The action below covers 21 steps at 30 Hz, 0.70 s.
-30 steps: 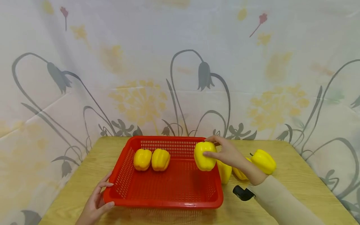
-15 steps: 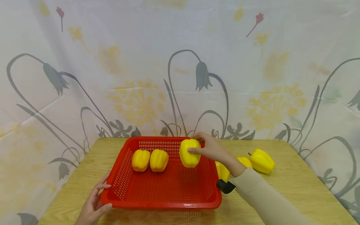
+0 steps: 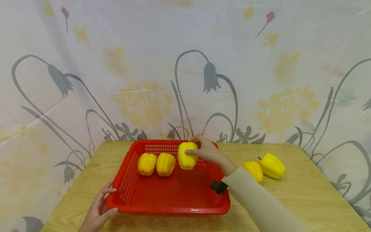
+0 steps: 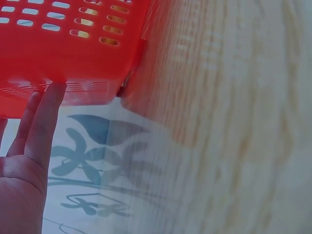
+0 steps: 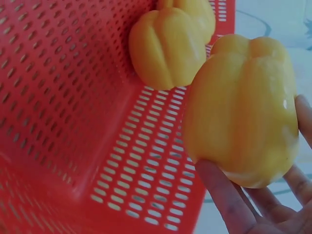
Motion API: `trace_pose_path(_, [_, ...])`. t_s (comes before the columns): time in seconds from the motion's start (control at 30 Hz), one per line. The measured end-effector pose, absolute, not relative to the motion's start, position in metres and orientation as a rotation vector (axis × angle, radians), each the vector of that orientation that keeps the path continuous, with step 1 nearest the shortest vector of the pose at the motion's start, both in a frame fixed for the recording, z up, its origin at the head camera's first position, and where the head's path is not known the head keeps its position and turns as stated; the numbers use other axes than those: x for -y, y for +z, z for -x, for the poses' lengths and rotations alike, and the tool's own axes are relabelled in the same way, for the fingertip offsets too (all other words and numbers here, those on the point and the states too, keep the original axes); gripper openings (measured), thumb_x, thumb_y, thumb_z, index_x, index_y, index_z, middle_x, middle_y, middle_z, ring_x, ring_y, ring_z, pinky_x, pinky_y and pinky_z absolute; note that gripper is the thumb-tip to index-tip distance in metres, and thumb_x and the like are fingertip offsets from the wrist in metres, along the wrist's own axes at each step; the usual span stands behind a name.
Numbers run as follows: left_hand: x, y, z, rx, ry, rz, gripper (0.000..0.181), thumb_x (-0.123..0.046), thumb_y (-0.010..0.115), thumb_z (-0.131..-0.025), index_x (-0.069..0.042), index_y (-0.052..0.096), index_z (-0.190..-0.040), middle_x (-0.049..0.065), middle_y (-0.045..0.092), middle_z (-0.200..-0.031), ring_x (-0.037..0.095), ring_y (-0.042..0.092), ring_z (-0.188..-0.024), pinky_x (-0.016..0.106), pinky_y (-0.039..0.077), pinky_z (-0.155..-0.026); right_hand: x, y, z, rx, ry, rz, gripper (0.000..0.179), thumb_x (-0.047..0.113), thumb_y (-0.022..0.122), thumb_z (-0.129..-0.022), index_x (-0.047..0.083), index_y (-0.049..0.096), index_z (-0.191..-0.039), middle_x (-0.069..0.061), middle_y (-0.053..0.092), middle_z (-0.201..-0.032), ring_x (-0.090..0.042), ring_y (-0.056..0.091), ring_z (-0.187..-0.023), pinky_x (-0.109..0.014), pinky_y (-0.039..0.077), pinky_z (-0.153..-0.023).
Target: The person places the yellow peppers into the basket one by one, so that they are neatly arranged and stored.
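- Taking clock directions from the middle of the red plastic basket (image 3: 168, 211), with twelve pointing away from the body in the head view.
- Touching the basket's near-left corner, at eight o'clock, with the left hand (image 3: 97, 207), spreading thumb and fingers fairly straight; probably steadying, but not revealing any force.
- Counting two occupants inside: a first yellow bell pepper (image 3: 147, 164) at ten o'clock and a second yellow bell pepper (image 3: 166, 164) just short of twelve, lying side by side.
- Gripping a third yellow bell pepper (image 3: 186, 158) at one o'clock in the half-closed right hand (image 3: 204, 148), setting thumb on the near side and fingers behind; apparently hanging above the basket floor, near the second pepper but apart.
- Shifting that pepper leftward over the last second, from the right rim towards the pair; judging the carrying as nearly complete, letting go not yet done.
- Crossing the right rim with a beige sleeve (image 3: 255, 199).
- Finding a fourth yellow bell pepper (image 3: 253, 170) and a fifth yellow bell pepper (image 3: 272, 166) at three o'clock, lying unheld on the wooden table (image 3: 307, 190).
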<state>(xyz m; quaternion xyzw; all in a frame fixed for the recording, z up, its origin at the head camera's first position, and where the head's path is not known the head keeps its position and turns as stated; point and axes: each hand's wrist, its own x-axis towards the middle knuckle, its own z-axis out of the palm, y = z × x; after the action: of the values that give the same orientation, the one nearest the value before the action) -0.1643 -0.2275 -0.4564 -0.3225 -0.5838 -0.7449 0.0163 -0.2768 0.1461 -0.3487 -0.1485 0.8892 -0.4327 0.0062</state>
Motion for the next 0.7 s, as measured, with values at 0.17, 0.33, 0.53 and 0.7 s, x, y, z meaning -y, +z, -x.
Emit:
trace_pose_path(0.17, [0.228, -0.458, 0.165, 1.808, -2.316, 1.021, 0.046, 0.023, 0.039, -0.085, 0.005, 0.033, -0.128, -0.002, 0.014, -0.152, 0.012, 0.042, -0.124, 0.032, 0.051, -0.084, -0.137, -0.360, 0.287, -2.694, -1.421, 0.390, 0.040, 0.024, 0.075, -0.079, 0.007, 0.056, -0.111, -0.010, 0.056, -0.106, -0.024, 0.054, -0.088, -0.034, 0.054, -0.071])
trace_pose_path(0.33, [0.228, -0.459, 0.165, 1.824, -2.325, 0.988, 0.046, 0.022, 0.040, -0.086, 0.005, 0.033, -0.128, -0.004, 0.016, -0.151, 0.011, 0.042, -0.123, 0.033, 0.051, -0.084, -0.130, -0.372, 0.293, -2.690, -1.377, 0.328, 0.039, 0.025, 0.075, -0.079, 0.007, 0.055, -0.108, -0.009, 0.054, -0.099, -0.023, 0.053, -0.084, -0.032, 0.054, -0.067])
trace_pose_path(0.53, [0.228, -0.459, 0.164, 1.828, -2.331, 0.980, 0.046, 0.021, 0.041, -0.086, 0.004, 0.033, -0.128, -0.006, 0.016, -0.151, 0.010, 0.042, -0.124, 0.032, 0.051, -0.084, -0.127, -0.388, 0.297, -2.709, -1.277, 0.288, 0.040, 0.025, 0.075, -0.079, 0.008, 0.055, -0.108, -0.006, 0.055, -0.100, -0.024, 0.050, -0.089, -0.032, 0.051, -0.076])
trace_pose_path(0.7, [0.228, -0.459, 0.165, 1.808, -2.330, 1.020, 0.048, 0.022, 0.041, -0.086, 0.006, 0.031, -0.130, -0.004, 0.014, -0.152, 0.012, 0.040, -0.125, 0.033, 0.050, -0.085, -0.127, -0.397, 0.299, -2.675, -1.214, 0.312, 0.035, 0.015, 0.074, -0.079, 0.006, 0.057, -0.108, -0.009, 0.057, -0.106, -0.024, 0.053, -0.092, -0.033, 0.052, -0.076])
